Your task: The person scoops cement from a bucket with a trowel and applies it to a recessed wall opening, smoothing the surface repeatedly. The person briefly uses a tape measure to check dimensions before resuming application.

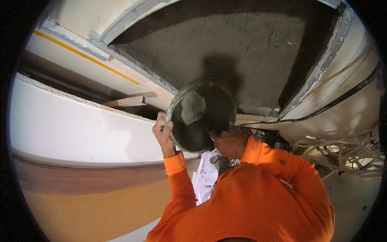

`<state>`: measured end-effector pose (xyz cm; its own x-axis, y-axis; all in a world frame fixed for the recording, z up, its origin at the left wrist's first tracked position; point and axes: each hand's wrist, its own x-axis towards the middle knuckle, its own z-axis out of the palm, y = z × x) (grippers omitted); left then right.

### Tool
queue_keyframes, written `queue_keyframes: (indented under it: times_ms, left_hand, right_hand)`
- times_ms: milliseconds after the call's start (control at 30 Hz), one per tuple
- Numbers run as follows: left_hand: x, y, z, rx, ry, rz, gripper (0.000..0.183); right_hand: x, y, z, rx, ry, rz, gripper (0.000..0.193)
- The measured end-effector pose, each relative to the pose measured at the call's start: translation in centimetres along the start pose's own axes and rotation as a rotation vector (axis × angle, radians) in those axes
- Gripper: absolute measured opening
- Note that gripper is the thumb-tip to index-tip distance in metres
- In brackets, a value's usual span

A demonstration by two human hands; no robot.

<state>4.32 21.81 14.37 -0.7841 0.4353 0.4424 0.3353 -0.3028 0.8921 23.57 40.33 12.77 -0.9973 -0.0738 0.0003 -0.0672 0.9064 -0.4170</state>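
Observation:
A round, dark bucket (203, 115) is tilted so that its open mouth faces me, with a pale grey smear (193, 107) on its inner wall. My left hand (163, 131) grips the bucket's left rim, thumb over the edge. At the near right side of the mouth, my right hand (231, 143) reaches in over the rim. Its fingers look curled, but shadow hides what they hold, if anything. Beyond the bucket lies a grey, rough mortar surface (258, 60), and the bucket's shadow falls on it.
Grey metal edging (322, 72) borders the mortar. To the left runs a white board (80, 121) with a rough upper edge; a short piece of wood (127, 101) lies behind it. Tangled cables (346, 151) lie at right, below a black cable (322, 114). A stained white sheet (205, 173) is below the bucket.

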Motion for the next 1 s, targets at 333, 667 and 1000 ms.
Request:
queue_keyframes:
  times_ms: [333,667,1000]
  left_hand:
    - [-1.1,-0.4,0.5,0.029,-0.016,0.061,0.035]
    - [-1.5,-0.5,1.1,0.045,-0.015,0.068,0.034]
    - [-1.0,0.2,1.4,0.124,-0.055,0.14,0.031]
  right_hand:
    - [-1.0,0.5,-1.8,0.09,0.095,0.153,0.056]
    - [-1.2,1.9,1.1,0.121,0.073,0.186,0.049]
    - [-1.7,3.1,-1.1,0.137,0.012,0.124,0.031]
